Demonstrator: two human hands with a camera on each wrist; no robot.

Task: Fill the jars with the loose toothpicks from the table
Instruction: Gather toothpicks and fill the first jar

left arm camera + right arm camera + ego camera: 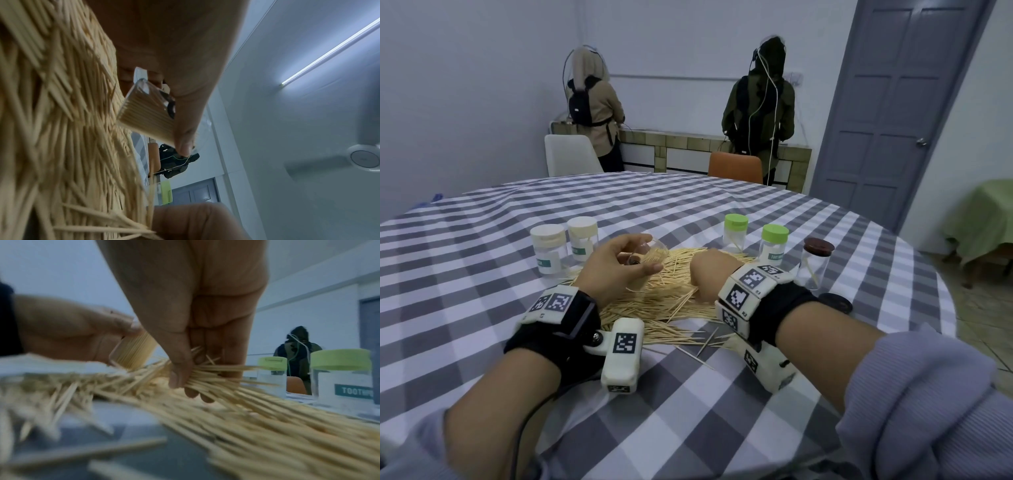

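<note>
A person's left hand grips a clear jar, tilted with its mouth toward the right and already packed with toothpicks, just above the heap of loose toothpicks on the checked surface. The right hand reaches down into the heap, its fingers curled round a fresh bundle of toothpicks that lies partly in the pile. The step in hand looks like gathering another load for the held jar. Next, the bundle would need lifting clear, squaring so the sticks lie parallel, then sliding into the jar's mouth, which seems nearly full. Two white-lidded jars stand at the far left, two green-lidded jars at the far right, a brown-lidded jar beyond them.
</note>
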